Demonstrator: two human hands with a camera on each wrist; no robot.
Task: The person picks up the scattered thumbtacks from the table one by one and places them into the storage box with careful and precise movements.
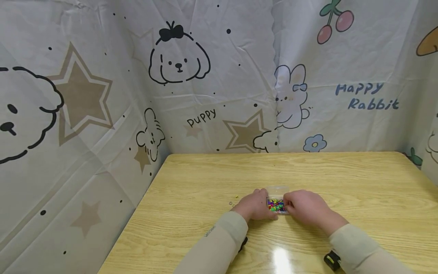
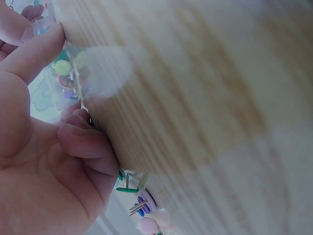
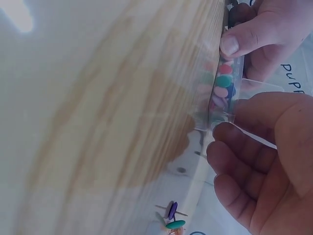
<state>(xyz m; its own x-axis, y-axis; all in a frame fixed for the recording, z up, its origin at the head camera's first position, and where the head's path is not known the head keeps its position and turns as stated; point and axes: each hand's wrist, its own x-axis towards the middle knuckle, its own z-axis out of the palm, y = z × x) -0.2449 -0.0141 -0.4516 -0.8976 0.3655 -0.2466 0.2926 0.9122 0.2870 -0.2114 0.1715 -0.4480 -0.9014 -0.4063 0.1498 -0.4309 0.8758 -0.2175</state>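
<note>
A small clear plastic box [image 1: 282, 213] stands on the table with its transparent lid [image 1: 278, 189] swung open at the back. Many-coloured thumbtacks [image 1: 275, 204] fill it. My left hand [image 1: 257, 205] grips the box's left end, its thumb along the front side and its other fingers at the left and back. At the right end is my right hand [image 1: 306, 205], its fingers bent and their tips at or over the box. In the right wrist view the right hand [image 3: 264, 152] partly covers that end; whether its fingertips pinch anything is hidden.
Loose thumbtacks [image 2: 128, 189] lie on the table beside the left hand, and more thumbtacks [image 3: 173, 211] lie past the right hand. A yellow tack [image 1: 237, 196] shows left of the box. Behind the wooden table [image 1: 205, 171] hangs a printed curtain [image 1: 219, 83].
</note>
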